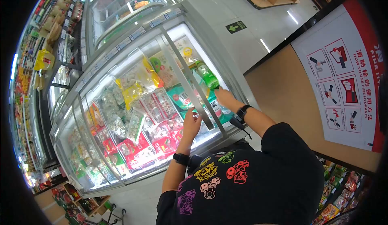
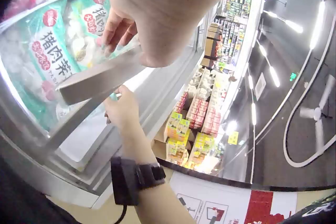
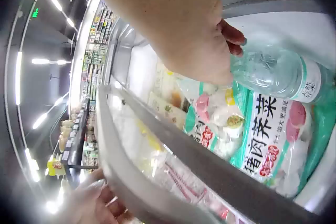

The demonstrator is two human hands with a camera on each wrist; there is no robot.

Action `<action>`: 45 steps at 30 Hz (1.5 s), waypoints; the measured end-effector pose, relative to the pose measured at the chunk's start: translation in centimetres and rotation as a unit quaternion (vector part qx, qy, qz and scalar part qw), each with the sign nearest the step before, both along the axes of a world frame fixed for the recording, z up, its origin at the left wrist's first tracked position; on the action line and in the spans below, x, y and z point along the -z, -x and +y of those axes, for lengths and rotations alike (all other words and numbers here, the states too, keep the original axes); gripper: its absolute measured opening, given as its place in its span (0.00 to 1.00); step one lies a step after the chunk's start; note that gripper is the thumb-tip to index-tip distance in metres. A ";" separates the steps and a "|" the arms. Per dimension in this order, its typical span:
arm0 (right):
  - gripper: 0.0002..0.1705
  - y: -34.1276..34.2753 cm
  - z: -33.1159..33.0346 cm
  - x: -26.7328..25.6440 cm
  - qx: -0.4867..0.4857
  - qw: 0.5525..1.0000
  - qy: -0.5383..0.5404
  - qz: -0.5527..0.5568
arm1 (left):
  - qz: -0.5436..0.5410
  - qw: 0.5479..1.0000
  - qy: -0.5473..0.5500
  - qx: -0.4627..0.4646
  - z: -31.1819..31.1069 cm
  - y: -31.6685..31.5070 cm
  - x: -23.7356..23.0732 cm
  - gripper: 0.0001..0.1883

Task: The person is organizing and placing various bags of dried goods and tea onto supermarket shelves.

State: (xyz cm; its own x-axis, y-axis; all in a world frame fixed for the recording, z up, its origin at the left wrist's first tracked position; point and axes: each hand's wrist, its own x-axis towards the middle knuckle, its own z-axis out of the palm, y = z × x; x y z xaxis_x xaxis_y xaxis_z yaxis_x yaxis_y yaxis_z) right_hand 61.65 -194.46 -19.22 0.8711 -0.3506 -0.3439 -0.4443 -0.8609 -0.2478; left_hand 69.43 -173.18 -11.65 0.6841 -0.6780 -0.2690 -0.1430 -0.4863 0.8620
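right hand point(image 1: 226, 98): curled on one end of a clear bottle point(image 3: 273, 71)
bottle: inside a store freezer point(image 1: 214, 47), over teal food bags point(image 3: 273, 145)
left hand point(image 1: 190, 124): beside the metal lid frame point(image 1: 186, 78); cannot tell whether it grips

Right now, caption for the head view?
Left hand at the freezer lid, right hand by a green bottle, bagged food below.

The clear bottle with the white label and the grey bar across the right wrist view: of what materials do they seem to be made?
Bottle: probably smooth, glossy plastic, since it is see-through with highlights; glass is possible. Grey bar: apparently satin metal, by its soft sheen, though painted plastic could look alike.
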 end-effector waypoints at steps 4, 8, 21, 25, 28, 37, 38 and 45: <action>0.16 4.5 1.0 -3.7 -0.044 0.995 -0.044 -0.075 | 0.026 1.000 0.013 0.000 -0.4 0.6 1.0 0.32; 0.15 7.9 0.8 -13.3 -0.059 0.981 -0.071 -0.170 | -0.310 0.948 0.009 0.075 -3.0 3.2 -6.3 0.40; 0.20 -2.6 0.7 -18.7 0.199 0.811 -0.442 -0.327 | 0.080 0.940 0.327 -0.058 -0.3 1.6 -14.7 0.29; 0.33 -0.5 9.0 -10.8 -0.004 0.973 -0.028 -0.229 | 0.120 0.888 0.423 -0.136 3.4 0.3 -17.5 0.27; 0.33 -0.4 10.7 -8.7 0.022 0.989 -0.088 -0.120 | 0.149 0.859 0.471 -0.135 5.1 -0.4 -19.2 0.29; 0.34 0.4 7.9 -8.2 0.056 0.989 -0.096 -0.093 | 0.146 0.830 0.535 -0.057 4.8 -0.1 -23.3 0.32; 0.34 0.8 7.2 -8.4 0.064 0.989 -0.096 -0.097 | 0.153 0.825 0.541 -0.056 4.6 0.0 -23.5 0.32; 0.30 3.8 2.2 -8.6 0.076 0.990 -0.028 -0.117 | 0.237 0.813 0.532 0.016 3.5 -0.2 -22.7 0.42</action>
State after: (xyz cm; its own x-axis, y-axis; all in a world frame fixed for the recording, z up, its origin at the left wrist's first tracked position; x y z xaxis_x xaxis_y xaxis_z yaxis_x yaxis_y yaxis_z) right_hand 57.83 -192.28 -10.59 0.8674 -0.4704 -0.1623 -0.4933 -0.7701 -0.4045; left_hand 69.67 -169.65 11.10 0.6521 -0.7148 0.2527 0.3305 0.5680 0.7538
